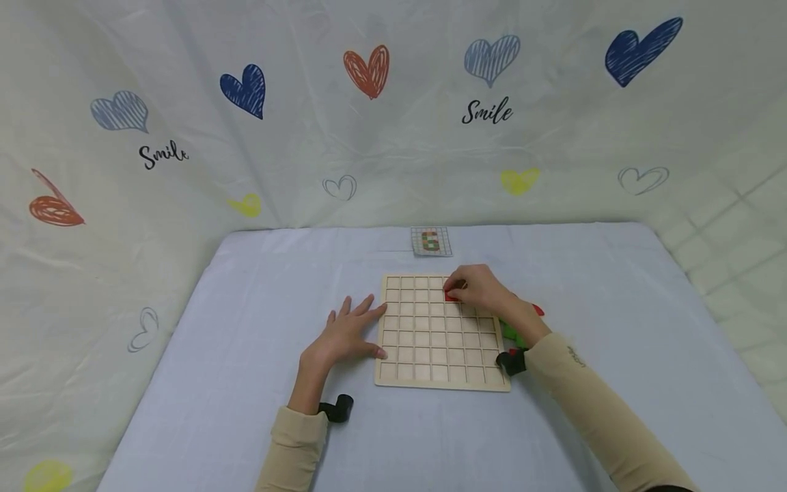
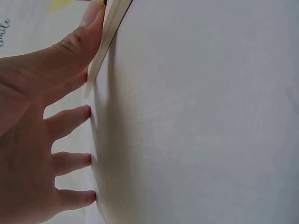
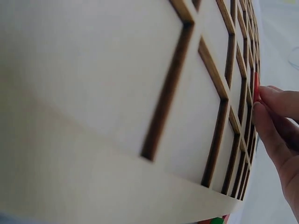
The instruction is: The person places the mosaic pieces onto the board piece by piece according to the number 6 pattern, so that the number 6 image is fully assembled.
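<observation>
A pale wooden board [image 1: 439, 388] with a grid of square recesses lies flat on the table. My right hand [image 1: 482, 287] reaches over its far part and pinches a small red tile [image 1: 451, 296] between thumb and fingers. In the right wrist view the red tile [image 3: 256, 84] stands out as a thin strip against the grid; whether it sits fully in a recess I cannot tell. My left hand [image 1: 344, 336] is spread at the board's left edge, with thumb and index finger touching it. The other fingertips rest on the cloth in the left wrist view.
Green pieces [image 1: 512, 333] and a red piece [image 1: 538, 310] lie at the board's right side, partly hidden by the right arm. Beyond the board is a small card [image 1: 432, 242] with a coloured grid pattern. White cloth [image 1: 233, 355] covers the table, before a heart-printed curtain [image 1: 418, 150].
</observation>
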`<state>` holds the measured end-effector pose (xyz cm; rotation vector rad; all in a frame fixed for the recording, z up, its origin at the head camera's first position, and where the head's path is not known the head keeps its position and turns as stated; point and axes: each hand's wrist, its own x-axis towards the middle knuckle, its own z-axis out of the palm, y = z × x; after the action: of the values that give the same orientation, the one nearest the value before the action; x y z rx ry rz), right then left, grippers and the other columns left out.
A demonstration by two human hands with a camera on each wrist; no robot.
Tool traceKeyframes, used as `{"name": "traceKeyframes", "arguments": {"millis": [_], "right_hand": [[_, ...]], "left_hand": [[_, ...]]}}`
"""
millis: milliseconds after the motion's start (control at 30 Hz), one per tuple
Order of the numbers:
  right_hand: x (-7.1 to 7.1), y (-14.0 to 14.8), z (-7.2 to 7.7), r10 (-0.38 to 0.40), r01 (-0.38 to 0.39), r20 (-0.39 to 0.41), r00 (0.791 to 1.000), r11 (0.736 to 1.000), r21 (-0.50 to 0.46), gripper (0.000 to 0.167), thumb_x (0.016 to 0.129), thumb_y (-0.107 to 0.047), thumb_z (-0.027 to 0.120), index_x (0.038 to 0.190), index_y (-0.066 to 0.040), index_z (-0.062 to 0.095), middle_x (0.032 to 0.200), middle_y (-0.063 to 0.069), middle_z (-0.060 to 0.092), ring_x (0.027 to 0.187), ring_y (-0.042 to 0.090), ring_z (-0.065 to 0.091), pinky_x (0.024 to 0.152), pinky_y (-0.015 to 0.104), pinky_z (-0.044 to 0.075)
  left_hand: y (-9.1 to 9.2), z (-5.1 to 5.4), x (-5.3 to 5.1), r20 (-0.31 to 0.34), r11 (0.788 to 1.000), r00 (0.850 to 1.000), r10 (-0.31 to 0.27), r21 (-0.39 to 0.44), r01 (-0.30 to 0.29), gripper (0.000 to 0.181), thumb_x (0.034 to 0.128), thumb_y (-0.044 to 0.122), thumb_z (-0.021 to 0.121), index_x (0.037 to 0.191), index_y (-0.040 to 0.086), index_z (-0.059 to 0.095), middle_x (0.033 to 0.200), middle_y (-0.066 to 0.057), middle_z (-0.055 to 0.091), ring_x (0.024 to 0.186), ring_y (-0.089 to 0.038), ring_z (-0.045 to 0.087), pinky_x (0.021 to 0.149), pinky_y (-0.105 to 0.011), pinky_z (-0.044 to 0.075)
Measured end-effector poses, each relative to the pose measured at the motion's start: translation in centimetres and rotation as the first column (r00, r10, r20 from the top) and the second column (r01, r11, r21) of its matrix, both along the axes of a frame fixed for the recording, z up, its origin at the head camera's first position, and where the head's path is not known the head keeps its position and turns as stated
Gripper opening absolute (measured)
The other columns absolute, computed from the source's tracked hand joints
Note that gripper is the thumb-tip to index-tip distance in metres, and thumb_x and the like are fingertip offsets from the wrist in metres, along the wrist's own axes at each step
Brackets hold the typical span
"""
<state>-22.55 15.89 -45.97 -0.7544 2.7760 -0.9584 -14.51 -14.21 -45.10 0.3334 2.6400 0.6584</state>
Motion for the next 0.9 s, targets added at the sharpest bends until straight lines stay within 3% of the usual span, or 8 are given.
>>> {"name": "traceKeyframes", "arguments": {"millis": [300,567,900], "right_hand": [[1.1,1.1,0.1,-0.001,-0.004,-0.077,0.997,0.998,-0.066,0.012,0.09,0.001,0.072,0.101,0.002,0.077,0.097,0.014,0.076,0.088,0.027,0.073,0.077,0.04,0.062],[2.8,2.5,1.5,-0.128,0.128,0.01,0.992,0.991,-0.046,0.016,0.096,-0.006,0.07,0.11,0.0,0.077,0.106,0.013,0.076,0.094,0.027,0.071,0.086,0.046,0.061],[4.3,5.1,1.4,-0.166,0.166,0.007,0.986,0.986,-0.009,0.018,0.095,-0.004,0.07,0.112,0.001,0.075,0.105,0.013,0.075,0.091,0.026,0.07,0.084,0.046,0.062]], "left_hand": [[0.1,-0.1,-0.1,0.003,1.0,1.0,0.0,-0.005,0.0,0.094,0.0788,0.038,0.088,0.16,0.028,0.04,0.172,-0.003,0.02,0.159,-0.045,0.001,0.124,-0.07,0.004],[0.2,0.0,0.0,-0.005,1.0,1.0,-0.016,-0.01,0.016,0.094,0.079,0.038,0.088,0.159,0.026,0.041,0.172,-0.005,0.021,0.158,-0.046,0.002,0.124,-0.071,0.006],[0.0,0.1,0.2,-0.008,1.0,1.0,-0.003,-0.013,0.003,0.094,0.079,0.038,0.088,0.159,0.026,0.041,0.172,-0.005,0.021,0.158,-0.046,0.003,0.124,-0.071,0.006]]}}
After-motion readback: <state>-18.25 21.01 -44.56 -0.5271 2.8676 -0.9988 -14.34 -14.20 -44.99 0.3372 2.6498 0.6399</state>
